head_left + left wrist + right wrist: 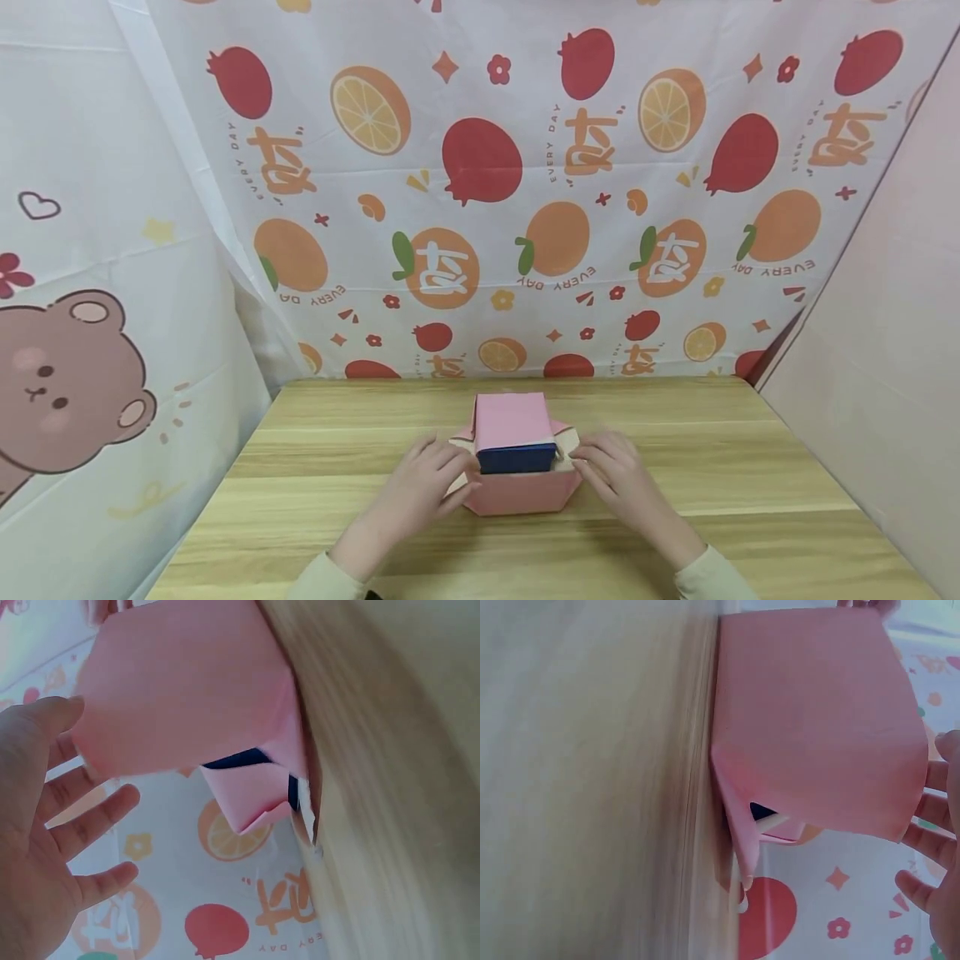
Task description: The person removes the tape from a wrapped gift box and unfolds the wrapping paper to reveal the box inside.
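Observation:
A dark blue box lies on the table, partly wrapped in stiff pink paper with a pale inner side. One panel is folded over the box's top, and a front panel stands up before it. My left hand pinches the front panel's left edge, thumb on the near face and fingers behind, as the left wrist view shows. At the opposite edge, my right hand holds the panel with its fingers behind the paper. Most of the box is hidden by paper.
The wooden table extends around the package. Behind it hangs a fruit-print curtain. A bear-print curtain stands on the left, and a plain pale curtain borders the right.

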The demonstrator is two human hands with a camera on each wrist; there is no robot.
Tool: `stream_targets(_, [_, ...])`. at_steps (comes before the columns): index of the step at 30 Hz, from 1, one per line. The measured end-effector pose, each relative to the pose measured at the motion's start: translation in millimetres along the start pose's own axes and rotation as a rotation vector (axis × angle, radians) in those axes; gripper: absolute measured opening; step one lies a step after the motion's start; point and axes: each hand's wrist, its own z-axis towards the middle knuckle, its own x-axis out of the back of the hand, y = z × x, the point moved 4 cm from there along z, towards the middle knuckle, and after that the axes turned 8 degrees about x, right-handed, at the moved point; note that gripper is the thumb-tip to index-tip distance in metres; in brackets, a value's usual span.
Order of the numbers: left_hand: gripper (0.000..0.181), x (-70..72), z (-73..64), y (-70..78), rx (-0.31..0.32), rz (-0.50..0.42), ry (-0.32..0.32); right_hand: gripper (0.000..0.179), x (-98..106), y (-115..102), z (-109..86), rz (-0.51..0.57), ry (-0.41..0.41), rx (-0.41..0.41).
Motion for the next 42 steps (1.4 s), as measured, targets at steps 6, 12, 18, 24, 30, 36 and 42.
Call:
stream_targets(6, [0.014,11.0,-14.1,14.8,-0.051,0.002,-0.009,0.012,10,-13,-9.8,-0.029,-0.089,0.035])
stream_targets(12, [0.020,13.1,-26.2,26.4,-0.020,-0.015,-0.183,0.007,16,-25,-17.3,-0.023,-0.192,0.053])
stream_targets(18, [0.036,7.8,-34.9,34.7,0.063,-0.094,-0.507,0.005,15,-30,-24.3,-0.016,-0.270,0.054])
stream_targets(24, [0.047,0.2,-38.7,42.1,0.106,-0.118,-0.724,0.004,10,-33,-34.1,-0.024,-0.385,0.048])
stream_targets(30, [0.038,-7.7,-37.7,48.8,0.140,-0.084,-0.799,0.020,-4,-33,-42.2,0.146,-0.718,-0.133])
stream_targets(36, [0.041,-22.5,-30.6,56.4,0.244,-0.050,-0.905,0.033,-18,-45,-41.1,0.127,-0.849,-0.185])
stream_targets(42, [0.056,-39.3,-21.3,61.6,0.284,0.032,-0.888,0.042,-34,-60,-31.9,0.099,-0.877,-0.146])
